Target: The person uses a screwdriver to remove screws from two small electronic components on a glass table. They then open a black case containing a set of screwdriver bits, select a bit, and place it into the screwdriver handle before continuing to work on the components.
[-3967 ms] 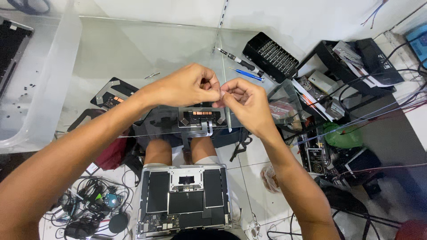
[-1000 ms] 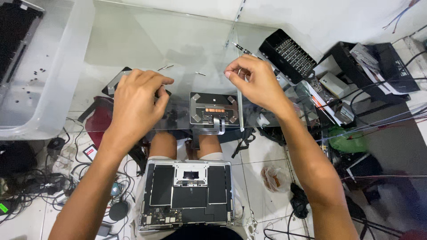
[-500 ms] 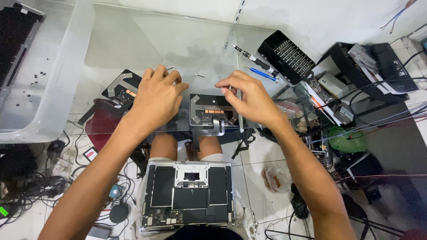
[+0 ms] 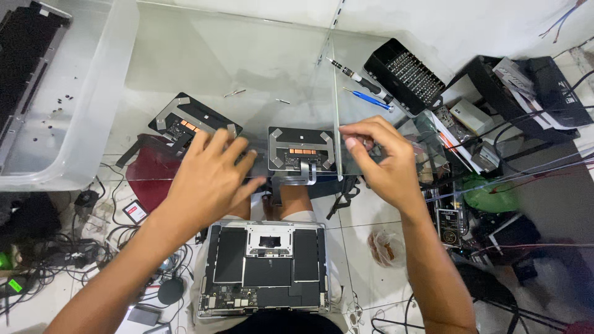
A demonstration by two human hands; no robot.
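Observation:
A grey trackpad module (image 4: 302, 149) with an orange strip and a flat cable lies on the glass table (image 4: 204, 55). My left hand (image 4: 210, 176) hovers flat, fingers spread, just left of it and holds nothing. A second trackpad module (image 4: 189, 120) lies further left, partly under my fingertips. My right hand (image 4: 380, 158) is right of the middle module, thumb and fingers curled near its right edge; whether it pinches a small part is unclear. An opened laptop (image 4: 266, 269), its inner boards showing, rests on my lap below the table.
Two screwdrivers (image 4: 362, 86) and a black bit case (image 4: 405, 74) lie at the back right. Loose screws (image 4: 235, 93) sit mid-table. A clear plastic bin (image 4: 86, 124) with a black keyboard part stands left. Cables and electronics clutter the floor on both sides.
My hands, earlier joined above the table, have parted. The left hand has drawn back toward me and the right has shifted right of the middle trackpad.

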